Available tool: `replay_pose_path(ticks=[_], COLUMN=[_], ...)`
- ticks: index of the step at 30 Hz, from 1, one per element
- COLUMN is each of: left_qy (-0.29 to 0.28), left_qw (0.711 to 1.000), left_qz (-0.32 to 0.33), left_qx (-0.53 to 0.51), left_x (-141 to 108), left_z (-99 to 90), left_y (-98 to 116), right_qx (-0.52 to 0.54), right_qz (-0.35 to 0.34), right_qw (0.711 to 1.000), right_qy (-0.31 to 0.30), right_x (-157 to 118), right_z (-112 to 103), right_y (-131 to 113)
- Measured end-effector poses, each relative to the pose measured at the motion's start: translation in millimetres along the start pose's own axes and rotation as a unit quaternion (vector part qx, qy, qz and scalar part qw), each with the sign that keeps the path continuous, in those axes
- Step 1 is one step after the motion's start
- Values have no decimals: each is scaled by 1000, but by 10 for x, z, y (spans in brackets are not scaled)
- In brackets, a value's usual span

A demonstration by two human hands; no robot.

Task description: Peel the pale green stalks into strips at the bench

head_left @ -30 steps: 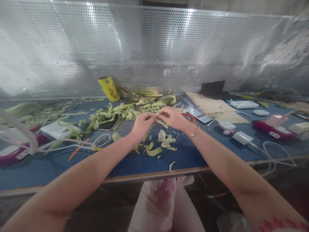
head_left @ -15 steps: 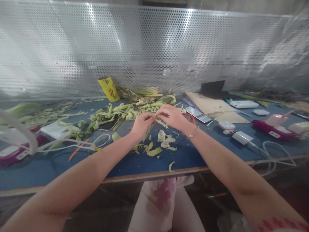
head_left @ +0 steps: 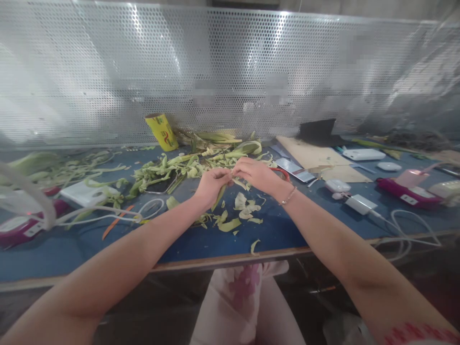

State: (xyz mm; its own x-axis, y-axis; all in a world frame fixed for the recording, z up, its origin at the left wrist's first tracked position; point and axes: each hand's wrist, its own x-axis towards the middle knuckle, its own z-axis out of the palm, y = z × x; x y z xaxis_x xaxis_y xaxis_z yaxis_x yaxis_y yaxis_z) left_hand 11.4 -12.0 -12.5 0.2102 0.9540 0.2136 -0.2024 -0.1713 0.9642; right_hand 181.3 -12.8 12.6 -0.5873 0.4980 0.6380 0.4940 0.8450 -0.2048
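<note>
In the middle of the head view, my left hand (head_left: 212, 186) and my right hand (head_left: 256, 173) meet fingertip to fingertip above the table. The left fingers are closed on a pale green plant strip (head_left: 219, 197), whose lower end hangs below them. My right fingers pinch at the same spot; a pale strip (head_left: 242, 183) shows just under them, and the exact join is hidden. Behind the hands lies a heap of green stalks and peelings (head_left: 161, 168). Loose pale peelings (head_left: 246, 207) and a curled green piece (head_left: 229, 225) are scattered on the blue tabletop just below.
A leaning yellow tube (head_left: 162, 132) stands before the perforated metal panel (head_left: 230, 62). On the right are a phone (head_left: 295, 170), cardboard (head_left: 305, 152), a white charger (head_left: 361, 205) with cable and a purple device (head_left: 409, 194). At left, white cables (head_left: 97, 214) cross near another purple device (head_left: 25, 231).
My right hand has dropped slightly and its fingers have closed in nearer to the left fingertips. My left hand has barely moved. The things on the table lie as before.
</note>
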Motion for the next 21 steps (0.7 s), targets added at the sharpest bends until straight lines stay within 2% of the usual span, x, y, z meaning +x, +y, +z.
replay_pose_path(ticks=[5,12,21], left_qy=[-3,-35,-30], left_qw=[1000,999,999], left_qz=[-1,-8,-16], left_qx=[-11,-21,-20], left_x=[-4,-9,13], left_z=[1,-2,-21], left_y=[28,69,59], right_qx=[-9,15,2], right_qz=[9,35,5], right_qw=[1000,999,1000], right_qy=[-4,10,14], right_x=[9,16,6], right_z=[46,23,-25], right_y=[5,-33,-50])
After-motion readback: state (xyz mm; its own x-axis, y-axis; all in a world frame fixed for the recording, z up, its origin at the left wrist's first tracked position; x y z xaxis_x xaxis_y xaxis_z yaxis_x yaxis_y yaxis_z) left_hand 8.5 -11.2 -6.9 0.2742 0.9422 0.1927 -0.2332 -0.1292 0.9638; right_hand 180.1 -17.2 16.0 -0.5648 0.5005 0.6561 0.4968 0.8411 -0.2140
